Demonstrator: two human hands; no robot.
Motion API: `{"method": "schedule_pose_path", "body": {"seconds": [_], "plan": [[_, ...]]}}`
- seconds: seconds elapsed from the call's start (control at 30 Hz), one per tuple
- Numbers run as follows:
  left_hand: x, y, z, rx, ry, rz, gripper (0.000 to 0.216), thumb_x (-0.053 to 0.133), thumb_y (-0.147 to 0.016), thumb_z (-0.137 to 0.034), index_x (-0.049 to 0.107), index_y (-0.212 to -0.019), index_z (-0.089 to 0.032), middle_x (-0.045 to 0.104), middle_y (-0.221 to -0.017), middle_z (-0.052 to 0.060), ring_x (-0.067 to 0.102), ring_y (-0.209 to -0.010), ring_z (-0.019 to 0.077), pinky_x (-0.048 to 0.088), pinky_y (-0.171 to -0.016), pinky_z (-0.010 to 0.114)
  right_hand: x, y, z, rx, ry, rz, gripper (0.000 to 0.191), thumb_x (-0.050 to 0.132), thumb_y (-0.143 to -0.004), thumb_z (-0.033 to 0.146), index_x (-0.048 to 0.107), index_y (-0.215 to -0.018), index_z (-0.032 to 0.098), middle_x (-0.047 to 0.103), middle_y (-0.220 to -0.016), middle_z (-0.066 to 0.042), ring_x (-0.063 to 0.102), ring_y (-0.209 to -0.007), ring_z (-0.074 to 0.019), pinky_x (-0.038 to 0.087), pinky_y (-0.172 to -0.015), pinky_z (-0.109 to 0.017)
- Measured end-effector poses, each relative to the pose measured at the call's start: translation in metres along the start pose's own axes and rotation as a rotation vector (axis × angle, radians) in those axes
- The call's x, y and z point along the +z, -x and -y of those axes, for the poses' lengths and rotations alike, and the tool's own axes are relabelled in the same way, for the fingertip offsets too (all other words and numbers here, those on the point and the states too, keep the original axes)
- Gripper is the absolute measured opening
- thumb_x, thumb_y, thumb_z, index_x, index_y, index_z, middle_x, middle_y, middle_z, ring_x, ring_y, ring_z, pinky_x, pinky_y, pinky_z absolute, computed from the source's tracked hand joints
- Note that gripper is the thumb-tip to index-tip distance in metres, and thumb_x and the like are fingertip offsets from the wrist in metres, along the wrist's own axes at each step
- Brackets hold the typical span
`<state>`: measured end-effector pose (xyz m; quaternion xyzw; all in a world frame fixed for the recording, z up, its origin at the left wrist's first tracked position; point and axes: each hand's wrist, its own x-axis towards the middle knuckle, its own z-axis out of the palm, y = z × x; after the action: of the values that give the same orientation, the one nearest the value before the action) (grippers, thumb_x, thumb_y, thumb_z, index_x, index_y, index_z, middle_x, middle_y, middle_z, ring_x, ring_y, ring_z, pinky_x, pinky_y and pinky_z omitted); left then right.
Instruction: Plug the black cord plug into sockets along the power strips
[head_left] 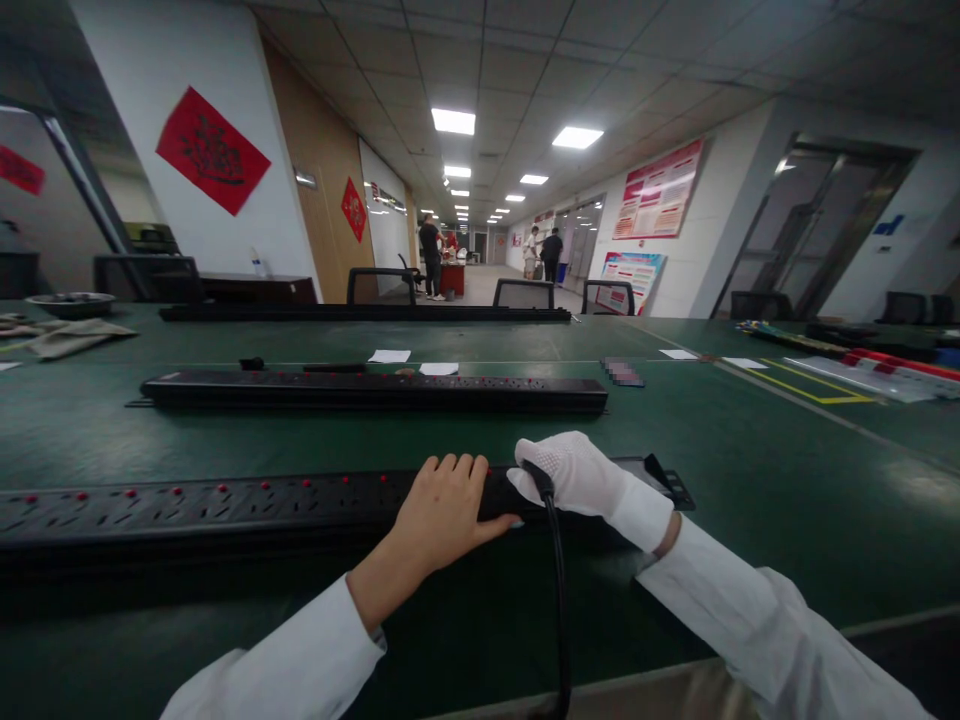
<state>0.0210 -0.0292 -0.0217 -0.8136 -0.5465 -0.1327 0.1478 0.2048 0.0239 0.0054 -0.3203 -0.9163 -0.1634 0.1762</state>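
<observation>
A long black power strip [247, 510] with a row of red dots lies across the near part of the table, running out of view on the left. My left hand [442, 505], bare, grips it with the fingers over the far edge and the thumb along the near side. Just to the right, my right hand [574, 475] in a white dotted glove is closed around a black plug [538, 482] at the strip. The plug's front is hidden, so I cannot tell how deep it sits. Its black cable [559, 600] hangs down toward the table's near edge.
Behind lies a second black power strip [375, 393]; farther back is a long black bar [360, 313]. White papers [439, 369] and a pixelated card [622, 372] rest on the green table [750, 480]. A bowl [71, 305] and cloth [79, 338] are at left. People stand far off.
</observation>
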Motion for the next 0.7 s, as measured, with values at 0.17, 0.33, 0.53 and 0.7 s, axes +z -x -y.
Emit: {"method": "schedule_pose_path", "body": {"seconds": [0.17,0.33,0.53,0.7], "plan": [[-0.001,-0.001,0.002,0.009,0.003,0.000,0.066,0.031,-0.074,-0.068,0.051,-0.106,-0.014,0.058,-0.092,0.011,0.053,-0.086,0.0269,0.037,-0.076,0.040,0.006,0.004,-0.001,0.022,-0.043,-0.030,0.025,0.036,-0.083,0.037,0.052,-0.077,0.019,0.055,-0.059,0.000,0.048,-0.055,-0.0091,0.026,-0.053,-0.020],[-0.004,0.000,0.009,0.076,0.013,0.041,0.067,0.030,-0.075,-0.067,0.047,-0.113,-0.015,0.059,-0.096,0.011,0.054,-0.089,0.0261,0.037,-0.079,0.039,0.007,0.008,-0.004,0.012,-0.080,-0.056,0.025,0.037,-0.083,0.037,0.053,-0.077,0.019,0.055,-0.061,0.000,0.048,-0.055,-0.0091,0.027,-0.054,-0.020],[-0.010,0.000,0.022,0.155,0.060,0.132,0.069,0.031,-0.076,-0.065,0.031,-0.130,-0.021,0.055,-0.111,0.009,0.054,-0.095,0.0251,0.037,-0.082,0.038,0.006,0.009,-0.004,0.004,-0.101,-0.088,0.025,0.038,-0.082,0.037,0.054,-0.076,0.019,0.055,-0.059,0.000,0.048,-0.055,-0.0088,0.028,-0.055,-0.020],[-0.014,-0.002,0.035,0.220,0.121,0.234,0.068,0.033,-0.076,-0.065,0.017,-0.134,-0.034,0.045,-0.127,0.004,0.052,-0.099,0.0236,0.039,-0.080,0.035,0.005,0.009,-0.004,-0.011,-0.112,-0.097,0.025,0.038,-0.082,0.037,0.054,-0.075,0.018,0.055,-0.059,0.000,0.048,-0.055,-0.0084,0.029,-0.055,-0.019]]}}
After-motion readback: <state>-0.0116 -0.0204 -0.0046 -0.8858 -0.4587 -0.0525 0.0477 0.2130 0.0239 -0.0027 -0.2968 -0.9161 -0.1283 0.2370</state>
